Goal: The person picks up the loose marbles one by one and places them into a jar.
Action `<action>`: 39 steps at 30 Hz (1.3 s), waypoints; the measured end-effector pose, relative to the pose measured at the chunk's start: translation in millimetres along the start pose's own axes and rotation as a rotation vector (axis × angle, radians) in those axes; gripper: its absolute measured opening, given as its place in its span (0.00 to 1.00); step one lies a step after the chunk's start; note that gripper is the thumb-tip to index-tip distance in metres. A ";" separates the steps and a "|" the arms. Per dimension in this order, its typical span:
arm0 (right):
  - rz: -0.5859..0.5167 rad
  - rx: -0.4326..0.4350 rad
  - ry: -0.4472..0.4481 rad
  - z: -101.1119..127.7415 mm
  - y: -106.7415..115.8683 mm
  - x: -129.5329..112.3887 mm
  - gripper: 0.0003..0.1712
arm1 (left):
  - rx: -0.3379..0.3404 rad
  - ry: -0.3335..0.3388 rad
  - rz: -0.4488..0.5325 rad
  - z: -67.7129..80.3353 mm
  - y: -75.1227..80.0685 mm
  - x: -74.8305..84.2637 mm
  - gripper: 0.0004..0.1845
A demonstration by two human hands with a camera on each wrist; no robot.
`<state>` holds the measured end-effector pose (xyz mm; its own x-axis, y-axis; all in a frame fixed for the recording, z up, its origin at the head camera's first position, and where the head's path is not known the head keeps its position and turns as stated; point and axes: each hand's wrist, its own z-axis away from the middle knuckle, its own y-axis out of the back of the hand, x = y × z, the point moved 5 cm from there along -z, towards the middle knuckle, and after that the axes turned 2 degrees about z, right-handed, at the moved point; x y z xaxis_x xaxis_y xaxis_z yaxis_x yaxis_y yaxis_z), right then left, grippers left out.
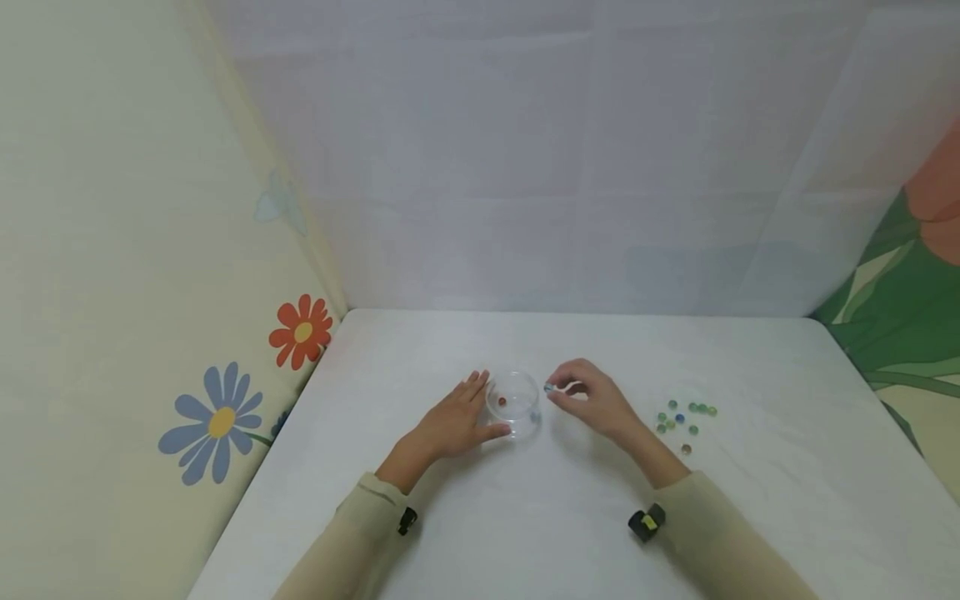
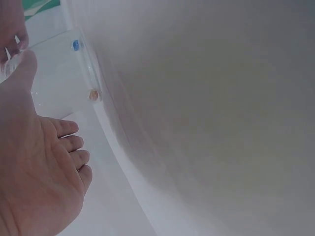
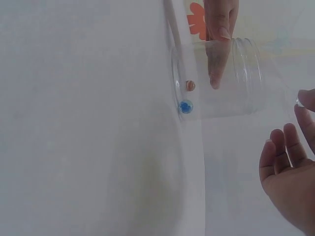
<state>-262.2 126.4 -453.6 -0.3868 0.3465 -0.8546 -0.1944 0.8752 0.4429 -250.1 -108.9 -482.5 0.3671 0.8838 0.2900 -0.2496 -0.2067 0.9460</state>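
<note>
A clear jar [image 3: 226, 105] stands upright on the white table, holding an orange-brown marble [image 3: 190, 86] and a blue marble [image 3: 186, 106] at its bottom. My left hand [image 1: 456, 421] is at the jar's left side, fingers straight, thumb stretched along the near side; whether the palm touches the wall I cannot tell. Between thumb and fingertip, my right hand [image 1: 594, 402] pinches a small bluish marble [image 1: 549, 387] just right of the jar's rim. The other fingers of that hand are loosely spread in the right wrist view.
Several loose marbles, mostly green, lie to the right of my right hand, with a blue marble [image 1: 679, 418] among them and a brownish marble [image 1: 686, 449] nearer me. A pale wall [image 1: 480, 167] rises behind the table [image 1: 480, 533].
</note>
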 end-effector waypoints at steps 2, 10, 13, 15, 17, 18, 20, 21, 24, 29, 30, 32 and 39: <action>-0.014 -0.006 0.008 -2.0 -2.1 -0.7 0.09 | 0.002 -0.004 0.004 0.0 0.1 0.2 0.55; -0.012 -0.025 -0.026 -10.2 -11.5 -3.8 0.09 | 0.012 -0.014 -0.018 -1.8 -0.9 -0.4 0.55; -0.011 -0.024 -0.033 -12.8 -15.3 -2.7 0.09 | 0.017 -0.017 -0.013 -2.0 -1.1 -0.5 0.55; -0.012 -0.023 -0.041 -13.9 -17.5 -1.6 0.09 | 0.020 -0.019 -0.011 -2.0 -1.5 -0.5 0.55; -0.011 -0.025 -0.057 -14.3 -19.5 -0.3 0.09 | 0.021 -0.021 -0.010 -2.1 -2.1 -0.5 0.54; -0.011 -0.025 -0.064 -14.3 -20.3 0.4 0.08 | 0.021 -0.021 -0.012 -2.1 -2.3 -0.4 0.54; -0.007 -0.025 -0.079 -14.1 -21.3 0.5 0.09 | 0.023 -0.024 -0.010 -2.2 -2.4 -0.2 0.54; -0.006 -0.026 -0.085 -14.0 -21.9 0.7 0.09 | 0.022 -0.024 -0.012 -2.2 -2.4 -0.1 0.54; -0.003 -0.024 -0.096 -14.1 -23.1 1.4 0.09 | 0.023 -0.026 -0.013 -2.3 -2.2 0.4 0.54; -0.003 -0.024 -0.102 -14.8 -25.1 3.2 0.10 | 0.022 -0.029 -0.021 -2.4 -2.9 0.6 0.55; -0.006 -0.025 -0.102 -15.2 -25.6 3.5 0.10 | 0.023 -0.030 -0.021 -2.3 -3.1 0.6 0.55; -0.004 -0.030 -0.098 -15.5 -26.5 3.2 0.10 | 0.026 -0.033 -0.021 -2.3 -3.2 0.5 0.54; 0.002 -0.042 -0.085 -16.9 -28.1 1.5 0.10 | 0.028 -0.036 -0.026 -2.9 -1.7 0.4 0.54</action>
<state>-272.6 96.6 -462.7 -0.3097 0.3768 -0.8730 -0.2324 0.8603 0.4538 -252.0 -107.0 -484.4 0.4053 0.8734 0.2700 -0.2150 -0.1960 0.9567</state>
